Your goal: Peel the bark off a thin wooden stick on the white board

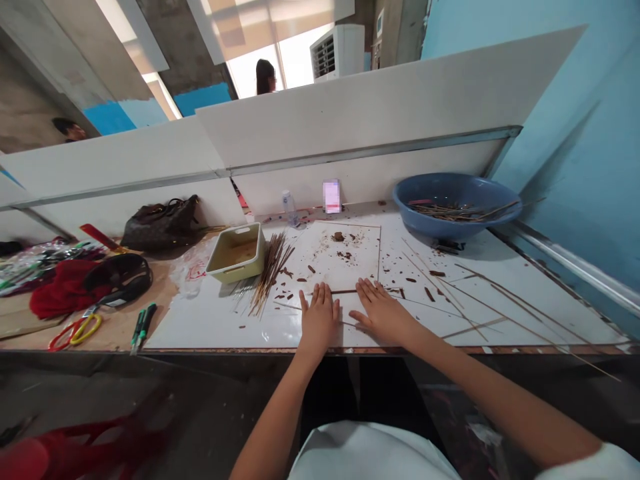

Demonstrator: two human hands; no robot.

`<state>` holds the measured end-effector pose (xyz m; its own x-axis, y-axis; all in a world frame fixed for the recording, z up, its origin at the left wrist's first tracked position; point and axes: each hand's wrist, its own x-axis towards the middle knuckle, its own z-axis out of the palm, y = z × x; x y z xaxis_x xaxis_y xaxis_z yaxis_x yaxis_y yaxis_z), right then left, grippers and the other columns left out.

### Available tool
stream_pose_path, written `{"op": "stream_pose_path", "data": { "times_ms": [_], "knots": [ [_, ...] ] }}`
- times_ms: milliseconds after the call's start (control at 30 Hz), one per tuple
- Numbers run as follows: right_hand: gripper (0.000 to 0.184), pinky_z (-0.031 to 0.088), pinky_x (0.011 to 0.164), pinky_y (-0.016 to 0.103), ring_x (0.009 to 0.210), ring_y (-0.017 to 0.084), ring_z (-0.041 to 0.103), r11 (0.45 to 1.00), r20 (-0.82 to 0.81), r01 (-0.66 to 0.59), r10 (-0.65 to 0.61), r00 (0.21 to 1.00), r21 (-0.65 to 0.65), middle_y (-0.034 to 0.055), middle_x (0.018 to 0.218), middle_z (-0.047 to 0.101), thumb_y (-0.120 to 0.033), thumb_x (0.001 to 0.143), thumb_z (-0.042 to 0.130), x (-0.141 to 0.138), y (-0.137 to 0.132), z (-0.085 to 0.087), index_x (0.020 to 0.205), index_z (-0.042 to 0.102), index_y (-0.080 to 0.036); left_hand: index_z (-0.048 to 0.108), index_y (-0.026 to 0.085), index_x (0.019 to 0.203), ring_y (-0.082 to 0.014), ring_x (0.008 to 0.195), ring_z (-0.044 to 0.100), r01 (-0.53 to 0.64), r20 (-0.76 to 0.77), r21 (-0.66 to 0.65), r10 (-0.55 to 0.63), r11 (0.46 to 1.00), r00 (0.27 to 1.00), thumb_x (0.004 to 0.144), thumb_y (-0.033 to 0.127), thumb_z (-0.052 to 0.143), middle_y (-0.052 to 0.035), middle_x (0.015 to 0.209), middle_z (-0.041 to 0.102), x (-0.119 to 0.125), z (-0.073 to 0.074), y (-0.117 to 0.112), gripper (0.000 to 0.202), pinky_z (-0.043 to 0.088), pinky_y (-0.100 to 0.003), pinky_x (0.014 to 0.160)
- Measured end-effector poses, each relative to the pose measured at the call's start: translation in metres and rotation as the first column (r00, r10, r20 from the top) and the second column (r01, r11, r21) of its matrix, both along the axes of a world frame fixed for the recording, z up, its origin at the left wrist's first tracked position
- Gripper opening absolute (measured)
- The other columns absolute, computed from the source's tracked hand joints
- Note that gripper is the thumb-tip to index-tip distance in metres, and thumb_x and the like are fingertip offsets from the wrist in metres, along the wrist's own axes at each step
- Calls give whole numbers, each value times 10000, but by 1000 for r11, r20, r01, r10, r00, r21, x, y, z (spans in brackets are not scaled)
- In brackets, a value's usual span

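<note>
My left hand [319,317] lies flat on the white tabletop, fingers stretched forward. Beside it, my right hand [380,312] is also flat, its thumb pointing toward the left one. Under the fingertips of both hands runs a thin dark brown stick [345,291], partly hidden by them. Just beyond sits a square white board [320,250] with a small brown lump [339,236] and crumbs on it. Short brown pieces [429,294] are scattered to the right. A bundle of thin brown sticks [270,273] lies left of the board.
A blue basin [457,227] holding sticks stands back right; long sticks [500,300] lie before it. Leftward are a pale green tub [237,272], scissors [86,329], green-handled tools [144,325] and a brown bag [163,223]. A phone [331,195] and bottle [289,208] stand behind.
</note>
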<state>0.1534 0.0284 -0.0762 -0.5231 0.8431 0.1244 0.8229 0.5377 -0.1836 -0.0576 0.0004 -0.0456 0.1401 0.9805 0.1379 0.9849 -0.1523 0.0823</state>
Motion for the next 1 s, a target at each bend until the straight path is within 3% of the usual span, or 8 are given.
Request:
{"op": "stream_pose_path", "data": {
  "times_ms": [100,333,567,700,833,933,1000],
  "knots": [
    [950,204,1379,591,1696,371,166,1000,-17,7,-7,1000,-3,256,1775,294,-718,1109,227,-2,10,9,1717,311,7,465,161,1677,-347,1686,275,-19,-5,-11,19,1000,1000,1154,361,303,-137,1725,461,1,7,9,583,158,-719,1359],
    [897,185,1379,637,1708,371,114,990,-28,-16,20,999,142,185,1787,317,-716,1107,288,7,-33,-9,1748,291,-87,416,208,1708,-343,1713,174,-12,-36,80,15,997,999,1155,362,293,-106,1754,427,-10,-15,-33,587,168,-738,1347],
    [863,153,1361,686,1699,419,123,997,10,38,-39,999,60,181,1765,376,-684,1119,225,3,-2,9,1722,369,-84,450,195,1692,-393,1696,220,-48,29,7,47,999,998,1141,365,322,-126,1734,455,-4,-1,4,590,153,-788,1322],
    [831,147,1354,699,1703,414,120,996,-7,-10,11,1000,92,145,1771,382,-678,1120,261,14,-20,4,1744,334,-134,432,171,1698,-367,1707,194,-36,9,24,35,999,999,1149,368,285,-118,1751,424,-6,-2,-17,601,148,-769,1338],
    [762,141,1337,691,1677,403,250,985,-13,-2,5,1000,174,156,1747,431,-602,1133,289,43,-30,0,1733,363,-139,410,183,1708,-342,1719,153,-26,-3,47,26,999,1000,1151,353,265,-96,1778,378,-14,-10,-42,600,182,-746,1345],
    [602,182,1300,658,1557,403,467,975,-40,84,-78,996,206,181,1601,623,-446,1133,341,65,-13,9,1609,584,-167,391,182,1715,-346,1721,138,-14,-2,71,14,997,1000,1147,345,297,-108,1795,347,-14,-8,-35,599,219,-725,1344],
    [488,234,1256,607,1387,369,618,975,-61,80,-69,996,208,150,1435,748,-379,1120,400,74,1,18,1431,746,-235,427,192,1695,-354,1716,164,11,23,79,-13,997,1000,1140,339,360,-119,1785,377,-9,-2,-21,579,232,-711,1341]
  ]
}}
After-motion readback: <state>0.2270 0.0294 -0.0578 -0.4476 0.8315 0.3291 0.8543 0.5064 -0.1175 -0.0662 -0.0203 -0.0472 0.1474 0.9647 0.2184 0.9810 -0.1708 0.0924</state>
